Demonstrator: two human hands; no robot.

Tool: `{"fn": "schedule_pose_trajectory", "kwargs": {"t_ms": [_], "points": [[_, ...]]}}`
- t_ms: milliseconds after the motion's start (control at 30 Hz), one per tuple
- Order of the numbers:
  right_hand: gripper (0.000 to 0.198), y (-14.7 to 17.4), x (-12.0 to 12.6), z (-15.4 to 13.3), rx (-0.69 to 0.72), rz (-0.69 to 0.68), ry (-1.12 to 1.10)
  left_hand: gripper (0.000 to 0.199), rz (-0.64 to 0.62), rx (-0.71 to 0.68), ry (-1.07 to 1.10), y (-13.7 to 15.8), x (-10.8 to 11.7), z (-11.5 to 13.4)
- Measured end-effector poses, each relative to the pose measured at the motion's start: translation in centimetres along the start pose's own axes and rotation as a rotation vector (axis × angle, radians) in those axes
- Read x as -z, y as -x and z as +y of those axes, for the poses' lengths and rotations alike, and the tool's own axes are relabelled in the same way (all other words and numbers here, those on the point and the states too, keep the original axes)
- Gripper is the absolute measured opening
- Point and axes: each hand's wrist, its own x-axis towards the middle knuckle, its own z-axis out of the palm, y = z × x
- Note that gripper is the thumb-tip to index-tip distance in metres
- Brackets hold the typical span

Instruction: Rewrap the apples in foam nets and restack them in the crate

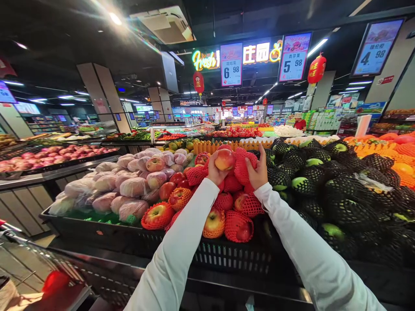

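Note:
My left hand (216, 172) is closed around a bare red-and-yellow apple (225, 159), raised above the pile. To its right, my right hand (258, 172) has its thumb against a bulging red foam net (241, 167), with the index finger pointing up. Whether an apple is inside that net is hard to see. Beneath both hands lie several apples, many in red or orange foam nets, such as a netted apple (239, 226) at the front. They fill a black slotted crate (233, 258).
Bagged pinkish fruit (133, 185) is heaped on the left. Green fruit in black nets (314, 181) is piled on the right. A low orange fence (207, 147) runs behind the apples. A shopping cart (29, 255) stands at lower left. Price screens (231, 65) hang overhead.

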Motion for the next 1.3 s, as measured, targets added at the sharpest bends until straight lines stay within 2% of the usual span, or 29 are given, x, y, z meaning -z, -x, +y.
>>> {"fn": "schedule_pose_trajectory", "kwargs": {"t_ms": [167,367,533,633,767,933,1100,1300], "points": [[0.082,0.1,0.2,-0.5,-0.028,-0.076,0.13,0.045,-0.144,-0.063,0.063,0.1,0.0,-0.2],[0.078,0.1,-0.1,-1.7,0.066,-0.133,0.034,0.036,0.017,-0.036,0.059,-0.5,0.0,-0.3],[0.073,0.1,-0.1,-2.0,0.088,-0.134,-0.098,0.037,0.01,-0.042,0.129,-0.5,-0.2,0.0],[0.074,0.1,-0.1,-2.0,0.035,-0.222,-0.213,0.039,0.028,-0.035,0.134,-0.3,-0.6,0.2],[0.078,0.2,-0.2,-2.3,0.016,-0.335,-0.282,0.049,0.07,0.042,0.056,-0.1,-0.8,0.4],[0.078,0.5,-0.2,-2.7,0.033,-0.388,-0.334,0.051,0.047,0.037,0.03,-0.5,-0.8,0.2],[0.078,0.8,-0.2,-2.9,0.031,-0.388,-0.199,0.052,-0.007,0.057,0.029,-0.6,-0.7,0.0],[0.077,0.4,0.5,-3.3,0.178,-0.35,0.048,0.029,-0.092,0.119,-0.119,0.1,-1.1,-0.4]]}}
